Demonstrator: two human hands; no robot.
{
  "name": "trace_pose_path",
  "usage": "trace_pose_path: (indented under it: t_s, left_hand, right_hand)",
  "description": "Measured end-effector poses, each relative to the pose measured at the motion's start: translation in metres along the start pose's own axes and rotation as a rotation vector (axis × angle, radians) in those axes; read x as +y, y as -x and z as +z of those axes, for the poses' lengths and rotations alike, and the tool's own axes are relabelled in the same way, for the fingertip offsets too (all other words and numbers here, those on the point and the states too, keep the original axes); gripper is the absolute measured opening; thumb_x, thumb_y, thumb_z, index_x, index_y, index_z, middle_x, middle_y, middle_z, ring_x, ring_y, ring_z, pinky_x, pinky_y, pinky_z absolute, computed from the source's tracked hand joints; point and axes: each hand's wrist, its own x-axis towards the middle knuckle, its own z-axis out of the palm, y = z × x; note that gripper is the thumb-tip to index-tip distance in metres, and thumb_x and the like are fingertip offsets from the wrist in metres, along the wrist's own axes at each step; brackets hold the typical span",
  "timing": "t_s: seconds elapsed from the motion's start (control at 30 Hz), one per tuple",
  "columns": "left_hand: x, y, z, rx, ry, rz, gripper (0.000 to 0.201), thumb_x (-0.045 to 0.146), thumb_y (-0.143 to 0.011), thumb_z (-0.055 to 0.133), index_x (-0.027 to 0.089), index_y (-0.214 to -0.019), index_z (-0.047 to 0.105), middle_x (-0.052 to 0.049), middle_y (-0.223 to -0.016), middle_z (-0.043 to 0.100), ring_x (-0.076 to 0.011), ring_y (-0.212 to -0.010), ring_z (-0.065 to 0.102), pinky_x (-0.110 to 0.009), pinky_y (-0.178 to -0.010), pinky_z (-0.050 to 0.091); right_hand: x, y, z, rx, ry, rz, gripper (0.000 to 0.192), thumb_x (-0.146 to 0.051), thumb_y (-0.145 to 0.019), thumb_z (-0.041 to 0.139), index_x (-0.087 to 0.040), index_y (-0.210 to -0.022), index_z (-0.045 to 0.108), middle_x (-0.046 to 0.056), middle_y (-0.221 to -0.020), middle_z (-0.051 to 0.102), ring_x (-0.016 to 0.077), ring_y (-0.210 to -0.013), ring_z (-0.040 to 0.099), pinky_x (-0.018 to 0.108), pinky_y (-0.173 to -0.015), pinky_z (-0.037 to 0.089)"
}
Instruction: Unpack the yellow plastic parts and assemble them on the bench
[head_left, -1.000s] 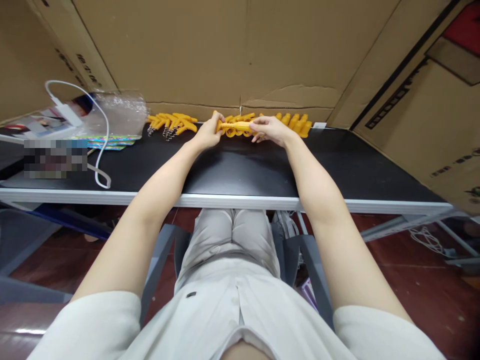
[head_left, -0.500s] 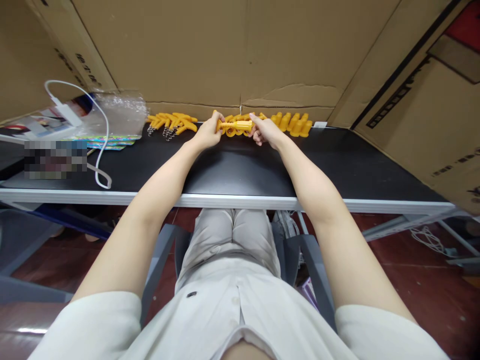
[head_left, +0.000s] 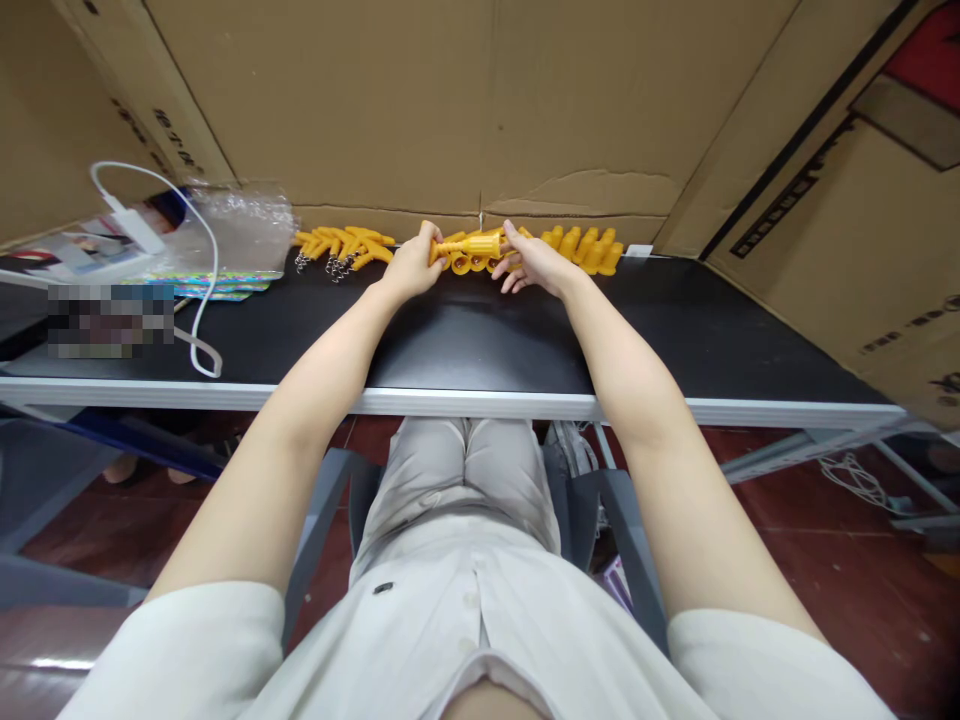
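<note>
My left hand (head_left: 414,264) is closed on a yellow plastic piece (head_left: 480,243), held sideways with its wide ribbed barrel toward the right. A narrower stem joins the barrel to the part inside my left fingers, which is mostly hidden. At the barrel's right end is my right hand (head_left: 534,262), its fingers spread; contact there is hard to make out. Just behind and below the held piece lie several yellow parts with round open ends (head_left: 460,265). Left of my left hand are yellow handles with metal spirals (head_left: 345,245).
Yellow bottle-shaped parts (head_left: 596,250) stand in rows to the right, near a small white block (head_left: 640,251). A clear plastic bag (head_left: 244,225) and a white cable (head_left: 214,240) lie on the left of the black table (head_left: 480,340). Cardboard walls (head_left: 360,110) border the back and sides.
The fingers of my right hand have opened from a curled grip at the barrel. My left hand keeps hold of the yellow piece in nearly the same place.
</note>
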Motion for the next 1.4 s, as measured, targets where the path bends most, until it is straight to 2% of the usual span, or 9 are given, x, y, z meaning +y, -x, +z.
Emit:
trace_pose_path:
  t_s: [0.13,0.23,0.37,0.5,0.7,0.9,1.07,1.27,1.4]
  left_hand:
    - [-0.001,-0.001,-0.002,-0.008,-0.049,-0.025,0.039,0.021,-0.091,0.073,0.023,-0.129,0.064,-0.015,-0.109,0.076,-0.0443,-0.123,0.072,-0.066,-0.121,0.049]
    - [0.001,0.000,-0.003,-0.012,-0.067,-0.038,0.039,0.023,-0.091,0.072,0.022,-0.129,0.064,-0.016,-0.111,0.077,-0.0450,-0.122,0.073,-0.067,-0.120,0.049]
    - [0.006,0.001,-0.004,0.003,-0.058,-0.025,0.040,0.028,-0.092,0.072,0.023,-0.132,0.064,-0.015,-0.109,0.078,-0.0452,-0.122,0.073,-0.066,-0.119,0.050]
    - [0.008,0.003,-0.003,0.020,-0.040,-0.022,0.043,0.031,-0.094,0.074,0.023,-0.135,0.065,-0.015,-0.106,0.078,-0.0456,-0.124,0.073,-0.065,-0.119,0.049]
    - [0.014,0.005,-0.006,-0.013,-0.106,-0.030,0.044,0.029,-0.097,0.069,0.020,-0.140,0.064,-0.017,-0.116,0.078,-0.0442,-0.125,0.073,-0.060,-0.117,0.052]
    - [0.036,0.011,-0.013,-0.060,-0.214,-0.113,0.043,0.024,-0.099,0.069,0.018,-0.141,0.063,-0.018,-0.122,0.078,-0.0417,-0.123,0.074,-0.054,-0.113,0.054]
    - [0.036,0.011,-0.011,-0.048,-0.199,-0.101,0.043,0.023,-0.097,0.072,0.019,-0.139,0.063,-0.016,-0.120,0.079,-0.0393,-0.121,0.074,-0.049,-0.111,0.055]
    - [0.025,0.008,-0.007,-0.026,-0.190,-0.070,0.045,0.022,-0.096,0.071,0.020,-0.140,0.063,-0.014,-0.115,0.079,-0.0381,-0.119,0.074,-0.048,-0.110,0.056]
    - [0.028,0.009,-0.009,-0.046,-0.211,-0.099,0.046,0.023,-0.098,0.072,0.019,-0.142,0.063,-0.016,-0.120,0.078,-0.0397,-0.121,0.073,-0.050,-0.111,0.055]
  right_hand:
    - [-0.001,0.007,-0.007,-0.008,0.090,-0.130,0.064,-0.078,-0.101,0.070,-0.022,-0.131,0.069,0.012,-0.115,0.081,0.0227,-0.084,0.083,0.034,-0.075,0.070]
    - [0.002,0.007,-0.012,-0.014,0.153,-0.205,0.058,-0.056,-0.101,0.081,-0.023,-0.146,0.066,0.013,-0.127,0.080,0.0251,-0.098,0.084,0.040,-0.087,0.072]
    - [0.006,0.003,-0.013,-0.004,0.172,-0.241,0.056,-0.045,-0.094,0.088,-0.024,-0.143,0.068,0.011,-0.126,0.079,0.0252,-0.101,0.083,0.044,-0.092,0.072]
    - [0.007,0.001,-0.011,0.017,0.069,-0.207,0.044,-0.038,-0.091,0.093,-0.021,-0.126,0.071,0.008,-0.117,0.080,0.0206,-0.092,0.083,0.038,-0.088,0.072]
    - [0.000,0.006,-0.008,0.010,-0.046,-0.120,0.033,-0.045,-0.097,0.091,-0.018,-0.105,0.073,0.005,-0.096,0.081,0.0141,-0.075,0.079,0.022,-0.070,0.064]
    - [-0.004,0.008,-0.002,0.019,-0.076,-0.044,0.051,-0.068,-0.101,0.078,-0.019,-0.087,0.071,0.006,-0.079,0.078,0.0148,-0.068,0.077,0.021,-0.062,0.058]
    - [0.001,0.001,0.006,0.063,-0.054,0.031,0.069,-0.085,-0.101,0.063,-0.017,-0.094,0.074,0.005,-0.068,0.072,0.0175,-0.065,0.077,0.022,-0.061,0.058]
    - [-0.001,0.003,0.006,0.062,-0.057,0.082,0.073,-0.086,-0.104,0.054,-0.016,-0.101,0.075,0.010,-0.085,0.080,0.0178,-0.066,0.078,0.022,-0.057,0.057]
    - [-0.006,0.013,0.000,-0.002,-0.133,0.017,0.048,-0.066,-0.105,0.075,-0.019,-0.115,0.075,0.011,-0.111,0.083,0.0162,-0.072,0.080,0.021,-0.058,0.059]
